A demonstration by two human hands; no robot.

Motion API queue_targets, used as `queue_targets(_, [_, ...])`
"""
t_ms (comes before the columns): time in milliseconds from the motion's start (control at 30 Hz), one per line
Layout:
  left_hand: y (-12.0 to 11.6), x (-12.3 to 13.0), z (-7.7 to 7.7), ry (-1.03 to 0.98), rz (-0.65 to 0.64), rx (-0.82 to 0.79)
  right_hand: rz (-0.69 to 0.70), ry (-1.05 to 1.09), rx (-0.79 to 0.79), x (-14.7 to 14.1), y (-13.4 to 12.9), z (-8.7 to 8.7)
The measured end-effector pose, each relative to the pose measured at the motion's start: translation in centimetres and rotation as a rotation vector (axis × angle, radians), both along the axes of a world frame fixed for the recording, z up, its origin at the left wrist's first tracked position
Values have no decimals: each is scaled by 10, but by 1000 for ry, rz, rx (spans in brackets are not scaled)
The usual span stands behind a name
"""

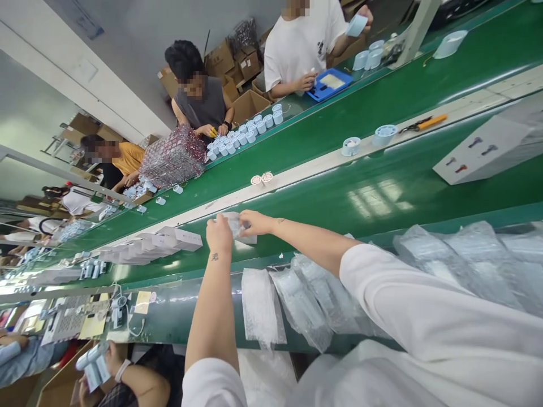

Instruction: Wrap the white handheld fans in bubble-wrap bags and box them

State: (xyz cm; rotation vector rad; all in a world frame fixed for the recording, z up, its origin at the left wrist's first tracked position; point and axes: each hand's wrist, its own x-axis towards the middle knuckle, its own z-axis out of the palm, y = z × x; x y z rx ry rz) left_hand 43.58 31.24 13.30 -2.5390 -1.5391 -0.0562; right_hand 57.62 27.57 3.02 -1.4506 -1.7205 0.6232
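Both my arms reach out over the green conveyor belt (305, 212). My left hand (219, 233) is closed on the left side of a small, clear plastic-wrapped item (234, 224). The fingers of my right hand (253, 223) grip the same item from the right. A white box (248, 239) lies on the belt just under my right hand, partly hidden. To the left of my hands, a row of white boxes (182, 238) leans together on the belt. Closer to me, several bubble-wrapped packages (263, 302) lie side by side along the bench edge.
A pale divider rail (305, 172) carries two small round parts (262, 179), light-blue round parts (351, 147) and orange-handled pliers (430, 122). A large white box (487, 150) stands at right. Several people work across the belt; another person's hands hold blue parts (94, 364) at lower left.
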Motion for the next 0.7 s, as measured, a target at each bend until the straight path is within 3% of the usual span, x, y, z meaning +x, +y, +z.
queue_targets(133, [12, -13, 11, -89, 153, -40, 48, -110, -10, 10, 0, 4])
queue_targets(267, [10, -15, 11, -74, 188, -77, 172, -163, 56, 10, -4, 2])
queue_targets(367, [2, -7, 7, -40, 142, -72, 141, -85, 91, 5, -5, 1])
queue_targets(700, [-16, 15, 3, 66, -33, -86, -63, -54, -192, -1, -1, 15])
